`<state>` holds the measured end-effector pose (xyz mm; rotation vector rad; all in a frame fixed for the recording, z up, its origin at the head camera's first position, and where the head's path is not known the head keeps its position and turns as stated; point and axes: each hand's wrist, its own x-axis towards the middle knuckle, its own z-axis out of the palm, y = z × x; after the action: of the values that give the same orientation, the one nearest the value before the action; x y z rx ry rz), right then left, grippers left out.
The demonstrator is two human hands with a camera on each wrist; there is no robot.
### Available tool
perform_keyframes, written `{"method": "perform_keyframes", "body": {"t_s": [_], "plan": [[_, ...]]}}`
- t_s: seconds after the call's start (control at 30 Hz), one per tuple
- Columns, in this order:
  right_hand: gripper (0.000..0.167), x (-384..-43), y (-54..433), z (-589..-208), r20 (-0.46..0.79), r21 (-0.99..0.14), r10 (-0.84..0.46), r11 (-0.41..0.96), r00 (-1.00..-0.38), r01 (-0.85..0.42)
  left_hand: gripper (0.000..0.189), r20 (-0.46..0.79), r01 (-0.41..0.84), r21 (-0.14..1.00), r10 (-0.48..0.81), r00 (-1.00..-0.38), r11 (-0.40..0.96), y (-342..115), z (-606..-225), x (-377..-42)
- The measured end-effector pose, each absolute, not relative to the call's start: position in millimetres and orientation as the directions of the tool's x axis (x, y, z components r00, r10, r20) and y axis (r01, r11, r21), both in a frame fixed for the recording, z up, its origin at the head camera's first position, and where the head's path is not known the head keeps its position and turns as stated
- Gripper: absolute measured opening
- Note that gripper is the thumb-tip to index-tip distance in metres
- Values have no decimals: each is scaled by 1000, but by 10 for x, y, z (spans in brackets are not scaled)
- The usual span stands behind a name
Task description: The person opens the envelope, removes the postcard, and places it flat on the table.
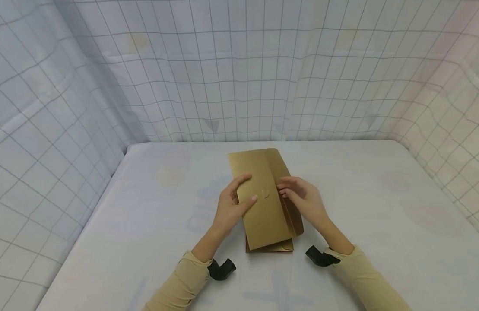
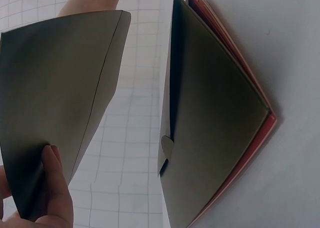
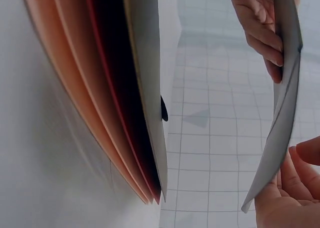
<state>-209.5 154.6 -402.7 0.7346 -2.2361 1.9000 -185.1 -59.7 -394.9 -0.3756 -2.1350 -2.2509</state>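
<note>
My left hand (image 1: pixel 233 206) grips a gold paper envelope (image 1: pixel 260 203) by its left edge, its thumb lying over the front panel. The envelope is raised above the table and has a half-round slit in its front. Along its right side a long flap (image 1: pixel 295 211) stands unfolded. My right hand (image 1: pixel 303 199) touches that flap, its fingers loosely bent; in the right wrist view thumb and fingertips are apart. Beneath lies a stack of gold envelopes (image 2: pixel 215 113), partly hidden in the head view, with red and pinkish layers (image 3: pixel 85 88) at its edges.
A white cloth-covered table (image 1: pixel 165 216) carries the stack. Grid-patterned white curtains (image 1: pixel 247 73) enclose its back and sides. Each wrist bears a black curved piece (image 1: pixel 222 270) below the beige sleeve (image 1: pixel 181 280).
</note>
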Motion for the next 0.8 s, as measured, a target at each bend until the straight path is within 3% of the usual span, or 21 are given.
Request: {"method": "perform_keyframes", "body": {"t_s": [0.33, 0.53, 0.8], "plan": [[35, -2075, 1564, -3982, 199, -971, -291, 68, -936, -227, 56, 201, 193, 979, 173, -964, -66, -565, -3993, -1850], [42, -2087, 1576, -3979, 74, -997, -309, -27, -948, -69, 56, 194, 185, 981, 179, -965, -65, -538, -4007, -1836], [47, -2076, 1573, -3952, 29, -998, -359, -62, -933, -7, 56, 183, 176, 983, 187, -965, -50, -541, -4012, -1839]]}}
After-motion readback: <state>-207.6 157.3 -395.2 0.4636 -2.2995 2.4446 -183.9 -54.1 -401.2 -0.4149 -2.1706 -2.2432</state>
